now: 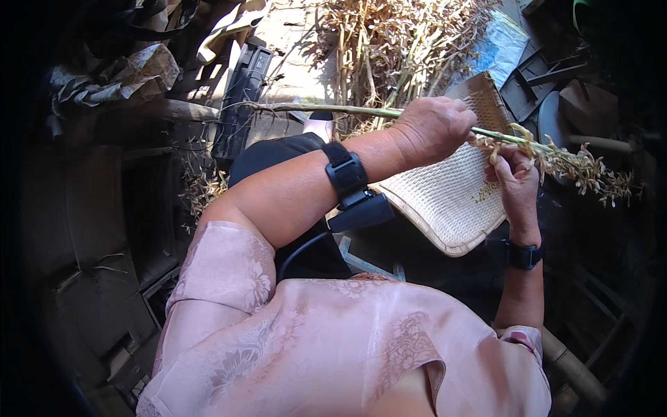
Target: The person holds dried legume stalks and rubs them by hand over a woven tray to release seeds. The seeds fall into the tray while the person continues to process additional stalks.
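Observation:
A long plant stalk (333, 109) lies almost level before me, with thin roots at its left end and dry, pale husks (583, 167) clustered on its right end. My left hand (437, 127) is closed around the green part of the stem. Just right of it, my right hand (516, 169) has thumb and fingers on the dry husks below the stem. Under both hands sits a woven bamboo scoop basket (437, 200), partly hidden by my left forearm. Small yellowish bits (487, 192) lie in it near my right hand.
A large heap of dried stalks (401, 47) stands ahead, beside a blue-and-white plastic sheet (500, 44). A long black plastic case (242, 99) and a wooden pole (182, 110) are on the left. A bamboo pole (570, 365) is at lower right.

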`<state>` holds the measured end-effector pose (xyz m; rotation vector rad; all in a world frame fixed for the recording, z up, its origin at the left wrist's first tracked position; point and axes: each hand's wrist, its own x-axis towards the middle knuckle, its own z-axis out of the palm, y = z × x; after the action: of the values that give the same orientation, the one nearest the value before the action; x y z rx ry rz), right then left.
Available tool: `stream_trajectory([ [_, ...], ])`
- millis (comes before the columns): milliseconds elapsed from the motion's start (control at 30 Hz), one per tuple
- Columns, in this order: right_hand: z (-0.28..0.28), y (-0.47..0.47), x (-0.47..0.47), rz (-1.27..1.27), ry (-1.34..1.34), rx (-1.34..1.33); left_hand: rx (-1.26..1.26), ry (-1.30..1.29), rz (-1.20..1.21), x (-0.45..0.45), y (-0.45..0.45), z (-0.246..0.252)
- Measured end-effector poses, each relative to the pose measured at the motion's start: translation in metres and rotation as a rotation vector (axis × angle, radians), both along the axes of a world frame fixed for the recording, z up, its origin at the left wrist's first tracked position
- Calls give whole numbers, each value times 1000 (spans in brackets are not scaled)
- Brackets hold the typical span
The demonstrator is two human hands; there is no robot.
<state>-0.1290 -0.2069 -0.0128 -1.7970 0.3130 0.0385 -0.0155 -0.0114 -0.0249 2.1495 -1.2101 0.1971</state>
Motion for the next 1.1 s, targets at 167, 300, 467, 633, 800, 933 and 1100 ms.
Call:
stream_trajectory([
  [167,-9,-3,1,-60,18,50,139,0,3,2,-12,-1],
  [300,-20,-7,2,-150,28,117,115,16,35,1,-24,-8],
  [467,-27,-5,2,-144,6,96,100,-3,34,2,-22,-13],
  [633,-29,-3,2,-117,-9,129,61,-52,62,-1,-14,-10],
  [800,-12,11,-1,-154,-34,166,23,-83,80,2,-1,4],
  [933,13,37,-19,-102,-83,172,16,-103,91,1,20,28],
  [1100,36,47,-54,-74,-3,107,-93,-233,167,7,54,55],
])
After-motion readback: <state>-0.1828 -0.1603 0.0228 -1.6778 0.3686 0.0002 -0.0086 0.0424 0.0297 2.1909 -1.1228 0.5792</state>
